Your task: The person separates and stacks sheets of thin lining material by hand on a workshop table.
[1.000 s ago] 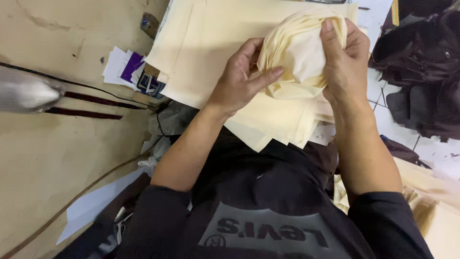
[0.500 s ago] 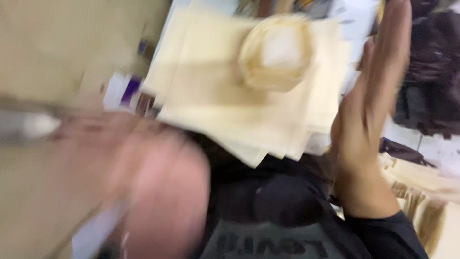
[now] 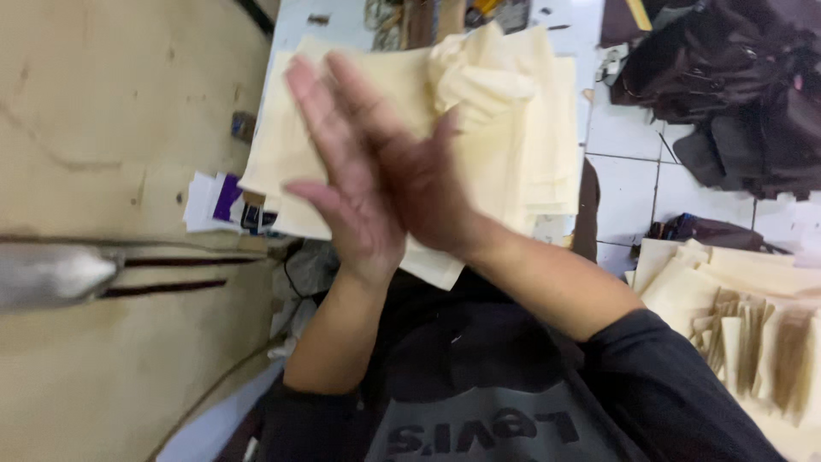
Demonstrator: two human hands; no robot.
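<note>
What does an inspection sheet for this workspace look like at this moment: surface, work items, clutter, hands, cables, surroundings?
Surface: tan worktop, scuffed.
Work items: stack of cream fabric sheets; crumpled cream piece lying on top.
Clutter: small white and purple cards at the stack's edge.
Hands: left hand and right hand pressed palm to palm above the stack, blurred, holding nothing.
Cables: thin cord across the worktop.
Surroundings: white tiled floor; dark bags; more cream pieces.

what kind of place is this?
Probably a small sewing or bag-making workshop. A stack of cut cream fabric pieces lies under the hands, more cream pieces sit at right, and dark bags are heaped on the tiled floor.
</note>
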